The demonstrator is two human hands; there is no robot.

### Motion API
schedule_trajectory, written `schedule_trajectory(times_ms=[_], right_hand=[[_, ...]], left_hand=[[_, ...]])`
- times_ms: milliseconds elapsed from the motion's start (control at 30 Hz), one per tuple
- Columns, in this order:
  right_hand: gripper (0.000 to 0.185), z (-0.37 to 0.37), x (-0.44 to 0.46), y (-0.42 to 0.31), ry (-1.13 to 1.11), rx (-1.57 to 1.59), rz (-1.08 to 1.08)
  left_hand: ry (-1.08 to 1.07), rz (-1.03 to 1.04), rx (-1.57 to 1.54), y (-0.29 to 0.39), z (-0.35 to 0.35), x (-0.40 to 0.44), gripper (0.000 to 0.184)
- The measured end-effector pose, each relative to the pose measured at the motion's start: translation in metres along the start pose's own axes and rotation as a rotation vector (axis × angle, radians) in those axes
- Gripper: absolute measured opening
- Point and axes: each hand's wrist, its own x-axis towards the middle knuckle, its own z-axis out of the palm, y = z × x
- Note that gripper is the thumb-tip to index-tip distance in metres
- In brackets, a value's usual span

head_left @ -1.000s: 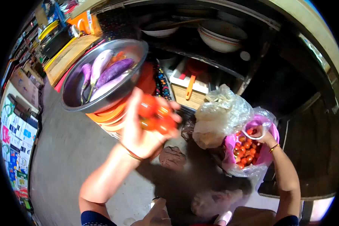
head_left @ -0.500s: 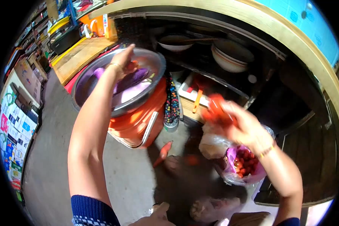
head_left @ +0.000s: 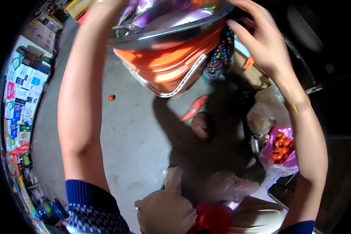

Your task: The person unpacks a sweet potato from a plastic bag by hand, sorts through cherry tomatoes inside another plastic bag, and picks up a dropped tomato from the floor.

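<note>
A metal basin rests on top of an orange bucket with a white handle. Purple eggplants lie in the basin, with something orange-red at its far side. My right hand is at the basin's right rim, thumb and fingers apart, with nothing visible in it. Whether it touches the rim I cannot tell. My left arm reaches up over the basin's left side; the top edge of the view cuts off the left hand's fingers. At right, small tomatoes fill a pink-lined plastic bag.
A lone small tomato lies on the grey floor. Beneath the bucket are a long reddish root vegetable and a rounder one. A clear plastic bag sits near my knees. Printed cartons line the left; dark shelving stands at right.
My right hand has moved up and left from above the tomato bag to the basin rim; the red tomatoes in it are gone from the hand. The view has tilted downward.
</note>
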Motion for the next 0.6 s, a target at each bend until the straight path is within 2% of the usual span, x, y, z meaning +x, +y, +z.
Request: schedule_trajectory(times_ms=[33, 67, 100, 133, 167, 200, 233, 267, 300, 333, 367, 433, 467, 500, 533, 567, 600], right_hand=[[0.038, -0.033, -0.023, -0.021, -0.073, 0.154, 0.111], [0.037, -0.056, -0.047, -0.034, -0.138, 0.153, 0.182], [0.041, -0.072, -0.070, -0.043, -0.210, 0.065, 0.230], [0.044, -0.091, -0.098, -0.049, -0.319, 0.115, 0.340], [0.042, -0.100, -0.119, -0.054, -0.347, 0.109, 0.505], [0.036, -0.109, -0.147, -0.057, -0.385, 0.196, 0.720], [0.030, -0.117, -0.156, -0.067, -0.512, 0.121, 0.712], [0.030, -0.128, -0.169, -0.070, -0.660, 0.176, 0.883], [0.033, -0.135, -0.183, -0.065, -0.795, 0.152, 0.768], [0.034, -0.136, -0.187, -0.071, -0.807, 0.211, 0.731], [0.035, -0.135, -0.186, -0.073, -0.814, 0.270, 0.685], [0.034, -0.134, -0.181, -0.072, -0.913, 0.339, 0.711], [0.037, -0.131, -0.181, -0.069, -0.914, 0.353, 0.681], [0.037, -0.129, -0.175, -0.068, -0.917, 0.364, 0.655], [0.039, -0.126, -0.167, -0.066, -0.959, 0.359, 0.590], [0.041, -0.125, -0.155, -0.066, -1.013, 0.352, 0.525], [0.042, -0.124, -0.147, -0.070, -1.021, 0.436, 0.630]], left_hand=[[0.156, 0.068, 0.071, -0.007, -0.034, -0.027, 0.023], [0.315, 0.140, 0.143, -0.032, -0.076, -0.053, 0.019], [0.383, 0.115, 0.076, -0.035, -0.093, -0.084, 0.018], [0.452, 0.095, 0.007, -0.038, -0.110, -0.114, 0.018], [0.442, -0.186, 0.155, -0.080, -0.137, -0.156, 0.021], [0.367, -0.285, 0.319, -0.107, -0.149, -0.203, 0.021], [0.284, -0.461, 0.474, -0.140, -0.165, -0.266, 0.022], [0.186, -0.654, 0.581, -0.161, -0.175, -0.322, 0.023], [0.198, -0.813, 0.482, -0.186, -0.180, -0.377, 0.024], [0.123, -0.935, 0.573, -0.182, -0.174, -0.415, 0.021], [0.103, -1.089, 0.439, -0.200, -0.175, -0.463, 0.022], [0.070, -1.233, 0.432, -0.169, -0.136, -0.458, 0.023], [0.060, -1.256, 0.284, -0.169, -0.119, -0.460, 0.024], [-0.083, -1.382, 0.075, -0.116, -0.091, -0.394, 0.026], [-0.341, -1.282, -0.037, -0.076, -0.073, -0.346, 0.023], [-0.492, -1.106, -0.134, -0.036, -0.065, -0.308, 0.024], [-0.580, -1.069, -0.170, 0.021, -0.062, -0.254, 0.024]])
